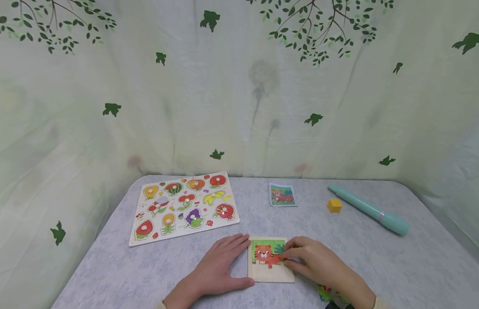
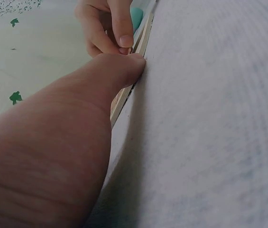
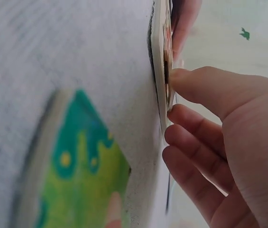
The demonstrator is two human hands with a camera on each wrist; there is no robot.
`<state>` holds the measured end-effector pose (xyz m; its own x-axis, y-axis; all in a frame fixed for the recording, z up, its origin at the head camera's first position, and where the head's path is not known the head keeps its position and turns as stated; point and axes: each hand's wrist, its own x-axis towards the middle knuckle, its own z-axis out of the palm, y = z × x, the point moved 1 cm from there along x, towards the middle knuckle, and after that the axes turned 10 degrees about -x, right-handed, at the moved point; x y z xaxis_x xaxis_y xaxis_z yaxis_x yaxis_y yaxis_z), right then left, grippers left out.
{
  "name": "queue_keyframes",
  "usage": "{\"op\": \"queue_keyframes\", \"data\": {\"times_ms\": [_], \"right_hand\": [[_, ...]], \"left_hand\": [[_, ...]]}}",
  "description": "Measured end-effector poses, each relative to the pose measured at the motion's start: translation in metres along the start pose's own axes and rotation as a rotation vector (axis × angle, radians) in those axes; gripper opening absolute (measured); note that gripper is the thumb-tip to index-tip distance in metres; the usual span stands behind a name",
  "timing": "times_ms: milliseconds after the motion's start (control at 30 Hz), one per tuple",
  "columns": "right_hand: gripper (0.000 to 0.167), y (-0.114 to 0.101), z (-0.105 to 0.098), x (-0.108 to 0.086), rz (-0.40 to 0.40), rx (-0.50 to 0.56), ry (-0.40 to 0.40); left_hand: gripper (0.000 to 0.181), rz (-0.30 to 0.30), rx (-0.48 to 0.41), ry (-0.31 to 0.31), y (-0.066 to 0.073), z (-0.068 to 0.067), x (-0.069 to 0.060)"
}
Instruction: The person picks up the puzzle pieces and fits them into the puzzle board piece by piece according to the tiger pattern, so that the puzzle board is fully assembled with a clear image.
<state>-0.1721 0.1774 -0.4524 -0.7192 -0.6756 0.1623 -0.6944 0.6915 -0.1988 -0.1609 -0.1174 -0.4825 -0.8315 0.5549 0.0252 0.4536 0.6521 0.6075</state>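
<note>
A pale green fabric curtain [image 1: 239,107], printed with leaves and birds, stands behind everything. In front of it is a surface [image 1: 378,266] covered with grey-white mottled cloth. The landmark here is a small square puzzle tray of light wood [image 1: 270,274] with an orange tiger picture, lying flat on this surface. Beyond the tray and to its left is a large white board with colourful fruit pieces [image 1: 179,229]. The left hand [image 1: 218,266] lies along the tray's left edge; its fingers are extended, not clenched, and the thumb touches the near left corner. The right hand [image 1: 314,257] is at the tray's right edge; its bent fingers pinch a thin puzzle piece [image 1: 278,253] at the right part of the tiger. Far to the right of the tray is a long teal stick [image 1: 367,208]. Directly beyond the tray lies a rectangular picture card [image 1: 283,195]. Near its right corner are green patterned pieces [image 1: 324,292], partly hidden by the right wrist. Beyond the tray, to the right, sits a small yellow cube [image 1: 334,205].
</note>
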Motion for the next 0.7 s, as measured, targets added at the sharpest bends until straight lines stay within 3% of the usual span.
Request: {"op": "queue_keyframes", "data": {"times_ms": [700], "right_hand": [[0.017,-0.0044,0.0009,0.0014,0.060,-0.022,-0.014]], "left_hand": [[0.093,0.002,-0.014,0.005,-0.0003,-0.0001,-0.0001]]}}
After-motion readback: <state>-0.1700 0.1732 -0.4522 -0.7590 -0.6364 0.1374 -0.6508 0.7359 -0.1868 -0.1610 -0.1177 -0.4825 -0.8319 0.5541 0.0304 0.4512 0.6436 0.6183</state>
